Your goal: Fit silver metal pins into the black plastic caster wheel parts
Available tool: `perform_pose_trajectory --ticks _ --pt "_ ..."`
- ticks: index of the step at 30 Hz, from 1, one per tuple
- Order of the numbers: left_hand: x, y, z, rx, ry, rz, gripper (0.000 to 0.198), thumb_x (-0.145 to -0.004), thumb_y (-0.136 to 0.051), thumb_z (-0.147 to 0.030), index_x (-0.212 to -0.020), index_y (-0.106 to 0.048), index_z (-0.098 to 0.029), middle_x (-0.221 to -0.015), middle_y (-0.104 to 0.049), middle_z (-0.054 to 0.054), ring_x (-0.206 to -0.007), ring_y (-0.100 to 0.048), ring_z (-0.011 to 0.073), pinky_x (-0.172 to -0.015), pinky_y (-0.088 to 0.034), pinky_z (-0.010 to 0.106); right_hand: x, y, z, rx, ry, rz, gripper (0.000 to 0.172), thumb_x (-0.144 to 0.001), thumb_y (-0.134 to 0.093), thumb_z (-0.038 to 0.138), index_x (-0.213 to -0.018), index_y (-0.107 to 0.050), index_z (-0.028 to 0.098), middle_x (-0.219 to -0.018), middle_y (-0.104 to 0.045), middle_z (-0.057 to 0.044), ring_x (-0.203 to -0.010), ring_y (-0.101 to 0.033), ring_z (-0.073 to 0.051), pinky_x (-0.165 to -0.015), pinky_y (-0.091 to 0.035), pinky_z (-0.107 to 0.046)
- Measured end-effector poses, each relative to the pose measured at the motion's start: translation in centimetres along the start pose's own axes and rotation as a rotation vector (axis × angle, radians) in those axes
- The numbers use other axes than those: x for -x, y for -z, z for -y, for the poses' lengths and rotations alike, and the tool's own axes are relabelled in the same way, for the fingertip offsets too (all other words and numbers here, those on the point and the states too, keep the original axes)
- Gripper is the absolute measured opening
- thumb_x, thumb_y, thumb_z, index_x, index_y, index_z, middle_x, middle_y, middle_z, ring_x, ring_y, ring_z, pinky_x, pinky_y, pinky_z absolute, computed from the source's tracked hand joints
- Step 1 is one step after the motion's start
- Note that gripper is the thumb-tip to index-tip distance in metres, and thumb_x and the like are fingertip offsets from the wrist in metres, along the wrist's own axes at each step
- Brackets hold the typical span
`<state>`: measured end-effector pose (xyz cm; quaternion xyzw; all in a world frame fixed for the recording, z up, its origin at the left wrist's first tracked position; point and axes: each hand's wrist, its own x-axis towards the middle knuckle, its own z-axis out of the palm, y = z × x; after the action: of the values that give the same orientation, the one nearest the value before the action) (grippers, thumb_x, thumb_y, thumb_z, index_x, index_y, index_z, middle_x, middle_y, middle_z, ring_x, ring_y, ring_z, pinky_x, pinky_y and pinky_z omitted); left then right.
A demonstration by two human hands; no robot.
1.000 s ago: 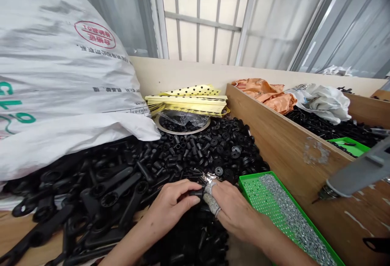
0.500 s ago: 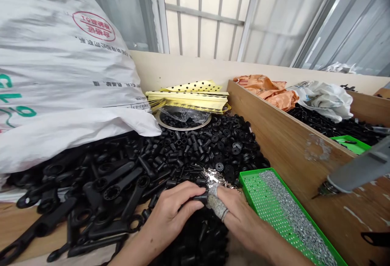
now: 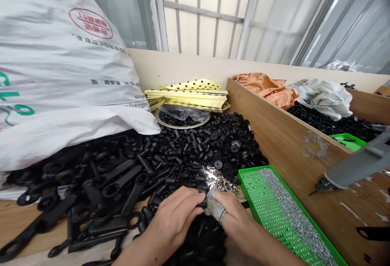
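Cloth wrapping (image 3: 217, 209), grey and rough, covers digits of the right hand (image 3: 236, 215), which meets the left hand (image 3: 175, 217) over the heap. The left hand pinches a small black part (image 3: 202, 203) between thumb and fingers; the right hand's wrapped digits press near its other end, but I cannot tell whether they grip it. The part's shape is mostly hidden by fingers.

Just beyond the hands lie shiny metal clips (image 3: 217, 178); farther on, short hollow tubes (image 3: 183, 140) and round ridged caps (image 3: 231, 146), all black. Left of the hands, smooth levers (image 3: 122, 182) with ringed ends overlap on the wooden worktop (image 3: 18, 227). Right of them, a perforated green tray (image 3: 268, 219) carries silvery metal bits (image 3: 292, 207), too small to make out. A grey driver (image 3: 350, 170), farther right, is cut off.

Far left, a creased white sack (image 3: 85, 67) bears an upside-down red oval stamp (image 3: 90, 23), apparently reading 合格证, and green characters (image 3: 15, 95).
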<state>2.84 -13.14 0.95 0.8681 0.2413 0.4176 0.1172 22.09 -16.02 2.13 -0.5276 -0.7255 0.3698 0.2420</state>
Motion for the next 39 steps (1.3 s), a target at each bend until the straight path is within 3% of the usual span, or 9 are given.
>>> perform_pose_trajectory --ticks 4,8,13,18,25,27,32,36,39 --pt "-0.2 0.2 -0.2 0.021 0.062 0.019 0.022 -0.090 -0.051 -0.011 -0.109 -0.057 -0.020 -0.092 -0.069 0.007 -0.082 -0.064 0.0175 -0.075 -0.052 0.024 -0.6 -0.7 -0.4 -0.144 0.026 -0.013 0.019 -0.083 -0.035 0.010 -0.070 -0.042 0.021 -0.070 -0.050 0.002 -0.070 -0.049 -0.015 -0.061 -0.037 -0.025" --pt "-0.5 0.6 -0.5 0.099 0.264 0.066 0.020 -0.088 -0.057 -0.023 -0.107 -0.061 -0.023 -0.086 -0.070 0.002 -0.073 -0.066 0.0157 -0.065 -0.052 0.020 0.0 -0.1 0.3 -0.062 0.076 -0.011 0.017 -0.085 -0.035 0.010 -0.078 -0.045 0.022 -0.086 -0.056 0.000 -0.084 -0.052 -0.017 -0.075 -0.040 -0.027" --pt "0.2 0.6 -0.8 0.159 0.406 0.047 0.014 -0.088 -0.056 -0.027 -0.099 -0.065 -0.028 -0.076 -0.070 -0.003 -0.064 -0.065 0.0142 -0.058 -0.050 0.020 1.3 0.6 0.3 0.103 0.087 0.034 0.030 -0.072 -0.036 0.001 -0.089 -0.047 0.022 -0.099 -0.056 -0.005 -0.095 -0.051 -0.020 -0.085 -0.039 -0.031" --pt "1.6 -0.7 -0.8 0.238 0.324 0.025 0.020 -0.090 -0.051 -0.017 -0.105 -0.059 -0.027 -0.086 -0.068 0.001 -0.074 -0.065 0.0164 -0.066 -0.052 0.023 1.6 -0.3 -0.9 -0.062 0.035 0.034 0.021 -0.085 -0.034 0.010 -0.092 -0.049 0.023 -0.100 -0.055 -0.003 -0.099 -0.050 -0.020 -0.086 -0.040 -0.031" --pt "1.0 -0.6 0.6 0.107 0.095 -0.045 0.027 -0.089 -0.050 -0.010 -0.113 -0.055 -0.023 -0.095 -0.067 0.006 -0.087 -0.064 0.0186 -0.077 -0.052 0.027 -1.9 -0.9 -1.1 -0.100 0.090 0.045 0.018 -0.079 -0.035 0.006 -0.068 -0.038 0.020 -0.065 -0.045 0.004 -0.063 -0.045 -0.012 -0.054 -0.033 -0.020" --pt "0.0 0.3 1.8 0.045 0.103 0.010 0.021 -0.090 -0.049 -0.012 -0.106 -0.058 -0.021 -0.099 -0.067 0.006 -0.091 -0.063 0.0186 -0.082 -0.050 0.028 -3.3 -0.4 -0.9 0.032 0.123 0.030 0.019 -0.080 -0.034 0.007 -0.068 -0.037 0.021 -0.066 -0.046 0.004 -0.064 -0.045 -0.012 -0.055 -0.032 -0.021" --pt "-2.6 1.6 5.9 -0.182 0.324 0.183 0.020 -0.091 -0.044 -0.017 -0.097 -0.063 -0.016 -0.103 -0.066 0.010 -0.097 -0.062 0.0216 -0.087 -0.049 0.034 -6.1 0.3 -0.9 0.263 0.102 -0.022 0.016 -0.076 -0.038 0.005 -0.073 -0.040 0.020 -0.079 -0.051 -0.002 -0.075 -0.046 -0.017 -0.069 -0.034 -0.029" --pt "-4.3 0.7 8.5 -0.240 0.320 0.375 0.014 -0.087 -0.052 -0.013 -0.086 -0.066 -0.017 -0.088 -0.067 0.005 -0.087 -0.063 0.0192 -0.081 -0.051 0.032 -6.8 -0.4 -1.7 0.358 0.080 0.000 0.014 -0.074 -0.040 0.006 -0.075 -0.041 0.021 -0.081 -0.053 -0.004 -0.076 -0.049 -0.019 -0.069 -0.035 -0.030" --pt "-5.3 -0.6 9.3 -0.273 0.311 0.523 0.010 -0.089 -0.056 -0.019 -0.092 -0.065 -0.015 -0.094 -0.067 0.004 -0.088 -0.063 0.0190 -0.080 -0.052 0.037 -6.6 -0.5 -2.2 0.379 0.076 0.021 0.013 -0.074 -0.040 0.008 -0.076 -0.042 0.021 -0.085 -0.056 -0.004 -0.082 -0.051 -0.020 -0.071 -0.037 -0.029"
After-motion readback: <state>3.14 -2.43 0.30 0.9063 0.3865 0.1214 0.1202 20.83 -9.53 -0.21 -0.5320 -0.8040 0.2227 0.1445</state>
